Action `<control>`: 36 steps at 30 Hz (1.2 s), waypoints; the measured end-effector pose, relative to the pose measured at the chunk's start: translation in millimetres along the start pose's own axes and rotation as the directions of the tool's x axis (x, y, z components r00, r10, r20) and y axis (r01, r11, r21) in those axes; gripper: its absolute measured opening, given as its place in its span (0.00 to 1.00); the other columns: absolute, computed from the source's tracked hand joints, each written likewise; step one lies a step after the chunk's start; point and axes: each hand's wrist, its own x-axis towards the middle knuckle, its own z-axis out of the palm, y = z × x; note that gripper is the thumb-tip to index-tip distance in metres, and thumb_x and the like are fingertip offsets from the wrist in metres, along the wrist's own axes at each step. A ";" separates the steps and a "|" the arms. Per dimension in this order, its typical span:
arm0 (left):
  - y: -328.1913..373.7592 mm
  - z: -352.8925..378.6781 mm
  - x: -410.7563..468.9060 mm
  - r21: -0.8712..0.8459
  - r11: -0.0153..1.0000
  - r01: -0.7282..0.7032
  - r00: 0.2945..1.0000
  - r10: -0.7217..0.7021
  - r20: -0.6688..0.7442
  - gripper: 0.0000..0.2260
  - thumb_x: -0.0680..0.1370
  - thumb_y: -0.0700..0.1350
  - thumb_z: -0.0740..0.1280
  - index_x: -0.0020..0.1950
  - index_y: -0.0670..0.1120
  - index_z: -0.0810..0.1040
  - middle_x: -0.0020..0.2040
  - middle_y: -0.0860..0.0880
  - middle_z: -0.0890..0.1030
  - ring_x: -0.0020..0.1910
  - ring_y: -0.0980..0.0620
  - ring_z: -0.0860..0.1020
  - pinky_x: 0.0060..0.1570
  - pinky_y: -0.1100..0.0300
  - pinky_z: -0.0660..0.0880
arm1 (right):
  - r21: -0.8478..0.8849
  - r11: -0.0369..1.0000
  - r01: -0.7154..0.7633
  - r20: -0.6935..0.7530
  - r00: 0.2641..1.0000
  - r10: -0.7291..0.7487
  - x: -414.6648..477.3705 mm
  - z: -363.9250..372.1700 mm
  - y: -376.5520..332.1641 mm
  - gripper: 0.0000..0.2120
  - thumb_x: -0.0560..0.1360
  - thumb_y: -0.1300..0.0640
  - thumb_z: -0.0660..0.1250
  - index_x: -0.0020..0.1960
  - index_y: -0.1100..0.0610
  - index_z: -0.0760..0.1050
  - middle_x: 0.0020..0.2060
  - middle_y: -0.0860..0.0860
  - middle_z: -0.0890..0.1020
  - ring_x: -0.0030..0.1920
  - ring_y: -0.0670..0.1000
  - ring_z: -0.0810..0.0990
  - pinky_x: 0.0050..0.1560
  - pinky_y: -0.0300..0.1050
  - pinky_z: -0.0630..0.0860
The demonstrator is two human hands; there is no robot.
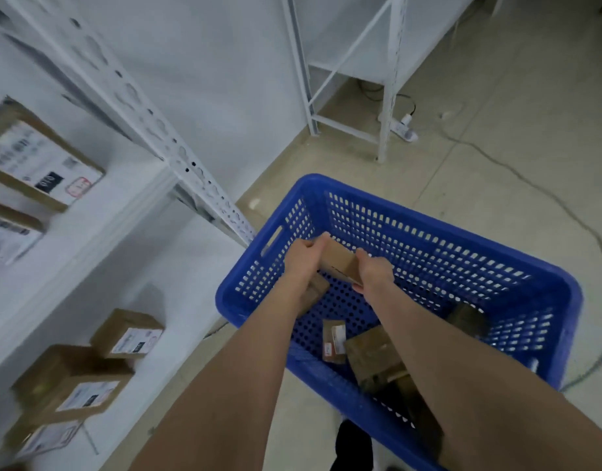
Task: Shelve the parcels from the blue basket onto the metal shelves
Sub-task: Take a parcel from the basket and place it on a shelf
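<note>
Left hand (304, 258) and right hand (374, 270) each grip one end of a small brown box (338, 261), fingers curled round it. They are low inside the basket (462, 239), near its far-left corner. Whether the box is clear of the basket floor I cannot tell.

The grip is only on the two ends, so I judge a quick lift could let the box twist and drop back onto the parcel (313, 290) just under the left wrist. On the way left it could knock the basket rim or the slotted post (204, 185), which stands between the basket and the shelves (89, 232). The lower shelf already holds a cluster of boxes (72, 385) at its near end, so a careless put-down there may shove them. More parcels lie in the near part of the basket, among them a labelled one (333, 339).

No writing can be read. The upper-shelf parcel (44, 161) carries a white label with a black block and a red stamp, all blurred. The labelled parcel in the basket shows red marks, illegible. No brand is visible.
</note>
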 end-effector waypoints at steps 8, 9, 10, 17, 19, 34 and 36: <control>38.3 -74.2 -131.7 -0.173 0.984 -0.031 0.994 0.013 -0.109 0.20 0.75 0.49 0.69 0.64 0.41 0.71 0.59 0.43 0.76 0.56 0.44 0.78 0.53 0.48 0.79 | 0.221 0.957 0.189 0.156 0.961 -0.226 -135.2 -38.4 -21.1 0.22 0.73 0.58 0.70 0.65 0.60 0.69 0.59 0.59 0.76 0.55 0.57 0.77 0.52 0.55 0.80; 38.9 -83.9 -145.5 -0.216 0.976 -0.031 0.994 0.009 -0.106 0.20 0.75 0.46 0.69 0.64 0.41 0.70 0.58 0.42 0.77 0.54 0.44 0.79 0.53 0.47 0.79 | 0.225 0.953 0.201 0.201 0.948 -0.247 -150.8 -42.0 -23.3 0.24 0.73 0.59 0.70 0.67 0.59 0.67 0.59 0.58 0.75 0.54 0.55 0.76 0.56 0.55 0.78; 38.4 -94.2 -158.8 -0.255 0.966 -0.035 0.995 0.010 -0.100 0.19 0.74 0.45 0.69 0.63 0.41 0.71 0.57 0.42 0.78 0.53 0.44 0.79 0.52 0.46 0.79 | 0.231 0.952 0.201 0.251 0.933 -0.258 -165.0 -45.0 -25.0 0.26 0.74 0.60 0.69 0.69 0.59 0.65 0.57 0.57 0.76 0.52 0.54 0.76 0.57 0.55 0.78; 30.5 -178.4 -244.6 -0.394 0.913 -0.100 0.993 0.066 -0.099 0.18 0.75 0.35 0.66 0.64 0.40 0.70 0.50 0.44 0.78 0.43 0.50 0.78 0.46 0.51 0.79 | 0.140 0.977 0.162 0.512 0.833 -0.211 -263.4 -41.5 -33.5 0.19 0.75 0.60 0.67 0.65 0.59 0.71 0.52 0.56 0.79 0.46 0.54 0.80 0.37 0.47 0.77; 22.7 -206.0 -262.6 -0.387 0.916 -0.108 0.992 0.072 -0.107 0.22 0.74 0.34 0.66 0.68 0.41 0.68 0.52 0.45 0.77 0.43 0.52 0.77 0.42 0.54 0.79 | 0.110 0.979 0.171 0.575 0.793 -0.202 -289.3 -33.4 -32.6 0.18 0.75 0.58 0.68 0.63 0.58 0.72 0.52 0.56 0.79 0.50 0.55 0.80 0.39 0.48 0.79; -115.5 -392.4 -375.2 -0.366 0.909 -0.198 0.945 0.078 -0.317 0.18 0.76 0.40 0.70 0.65 0.42 0.73 0.49 0.45 0.80 0.44 0.49 0.79 0.41 0.58 0.77 | -0.146 0.907 0.394 0.816 0.567 -0.115 -464.8 88.2 55.8 0.14 0.76 0.60 0.70 0.60 0.54 0.73 0.52 0.57 0.80 0.51 0.62 0.80 0.59 0.63 0.75; -139.8 -416.2 -384.5 -0.375 0.908 -0.190 0.945 0.065 -0.321 0.19 0.76 0.40 0.70 0.66 0.41 0.72 0.50 0.44 0.80 0.47 0.46 0.79 0.51 0.51 0.78 | -0.174 0.883 0.437 0.835 0.540 -0.103 -486.3 107.8 74.2 0.16 0.76 0.61 0.70 0.61 0.57 0.73 0.50 0.57 0.81 0.47 0.59 0.81 0.55 0.59 0.77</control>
